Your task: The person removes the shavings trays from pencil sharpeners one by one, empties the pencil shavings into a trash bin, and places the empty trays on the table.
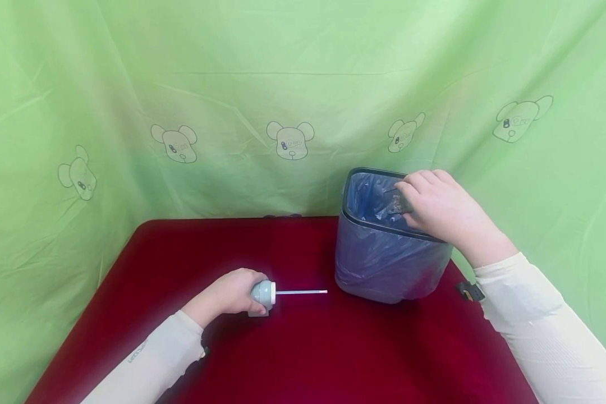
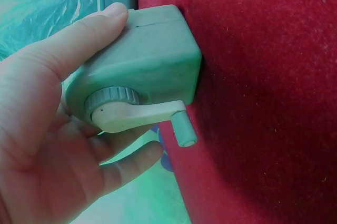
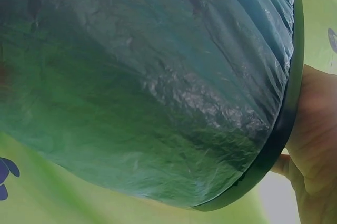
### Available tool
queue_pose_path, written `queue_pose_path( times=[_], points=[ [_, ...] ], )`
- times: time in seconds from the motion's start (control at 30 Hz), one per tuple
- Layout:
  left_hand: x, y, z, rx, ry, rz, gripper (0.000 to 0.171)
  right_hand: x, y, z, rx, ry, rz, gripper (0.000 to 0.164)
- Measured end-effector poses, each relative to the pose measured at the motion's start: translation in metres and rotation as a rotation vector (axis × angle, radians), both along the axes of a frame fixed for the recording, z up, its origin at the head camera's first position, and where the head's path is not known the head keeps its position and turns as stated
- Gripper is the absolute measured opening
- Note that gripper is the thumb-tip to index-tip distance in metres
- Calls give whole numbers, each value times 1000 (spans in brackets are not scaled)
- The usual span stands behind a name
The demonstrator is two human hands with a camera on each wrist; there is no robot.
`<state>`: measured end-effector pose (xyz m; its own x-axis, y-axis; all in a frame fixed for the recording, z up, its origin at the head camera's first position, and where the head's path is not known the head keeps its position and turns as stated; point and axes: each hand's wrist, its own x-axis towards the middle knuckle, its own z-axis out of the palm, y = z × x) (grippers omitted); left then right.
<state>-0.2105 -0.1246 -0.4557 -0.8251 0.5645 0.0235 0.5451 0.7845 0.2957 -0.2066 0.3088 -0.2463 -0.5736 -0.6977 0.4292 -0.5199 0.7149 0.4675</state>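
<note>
My left hand [image 1: 236, 292] grips a grey-green hand-crank pencil sharpener [image 1: 264, 294] on the red tabletop, and a pencil [image 1: 301, 292] sticks out of its front to the right. In the left wrist view the thumb lies over the sharpener's body [image 2: 152, 50], with the crank [image 2: 142, 113] facing the camera. Over the open mouth of a bin [image 1: 391, 264], my right hand [image 1: 436, 205] pinches a small see-through tray [image 1: 396, 203] with dark bits showing in it. The fingertips are partly hidden. In the right wrist view, that hand [image 3: 318, 139] shows beyond the bin's rim [image 3: 287, 113].
A translucent blue bag [image 1: 366, 193] lines the bin and hangs over its outside under a dark rim. The bin stands on the right side of the red-covered table [image 1: 192, 247]. A green curtain [image 1: 242, 84] with bear-head prints hangs close behind the table.
</note>
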Motion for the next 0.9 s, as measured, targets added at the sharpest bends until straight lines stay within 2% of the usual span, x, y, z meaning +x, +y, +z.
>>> queue_pose_path(
  times=[0.9],
  points=[
    [3, 0, 3, 19, 3, -11, 60, 0, 1, 1, 33, 30, 23, 56]
  ],
)
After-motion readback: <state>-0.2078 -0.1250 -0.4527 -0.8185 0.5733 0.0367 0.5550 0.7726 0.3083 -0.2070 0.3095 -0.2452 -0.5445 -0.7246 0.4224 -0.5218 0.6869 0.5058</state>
